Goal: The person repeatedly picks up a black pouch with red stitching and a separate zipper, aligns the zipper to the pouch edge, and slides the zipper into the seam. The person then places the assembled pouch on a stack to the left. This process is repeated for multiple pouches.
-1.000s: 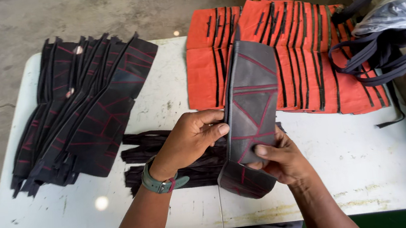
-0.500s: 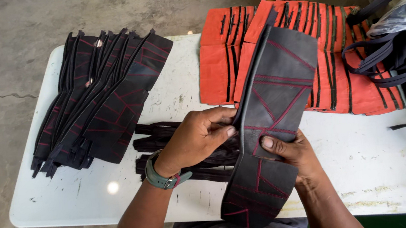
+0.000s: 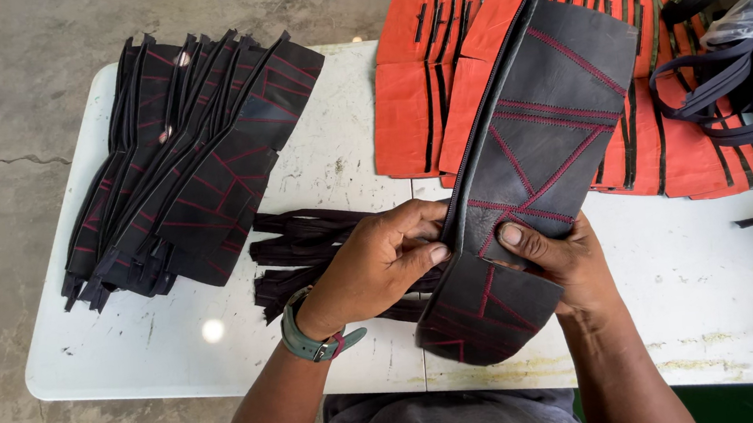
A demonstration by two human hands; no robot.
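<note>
**Both hands pinching a stitched black panel above the table**

Fingers of my left hand (image 3: 382, 262) are closed narrow on the near long edge of the black panel with red stitching (image 3: 537, 139), thumb on top and fingertips curled under, at about 9 o'clock of the panel's lower half. My right hand (image 3: 564, 262) grips the same panel from 4 o'clock, thumb pressed flat on the face just below a red seam, the other fingers hidden behind the material. Neither hand is spread; both hold the one piece.

The panel runs diagonally from its rounded lower end near my body at 6 o'clock up toward 1 o'clock, lifted off the white table (image 3: 730, 295) and partly covering the stack of orange pieces (image 3: 421, 104). It bends where my thumbs meet it, so the lower flap (image 3: 480, 312) hangs below my fingers.

As I judge it, handling goes best with thumbs kept close to the seam lines, the edge pinched evenly so the layers stay aligned, and the long upper end kept from sagging.

At 10 o'clock lies a fanned stack of like black panels (image 3: 194, 165); black strips (image 3: 305, 238) lie under my left hand; dark straps (image 3: 745, 79) sit at 2 o'clock.
</note>
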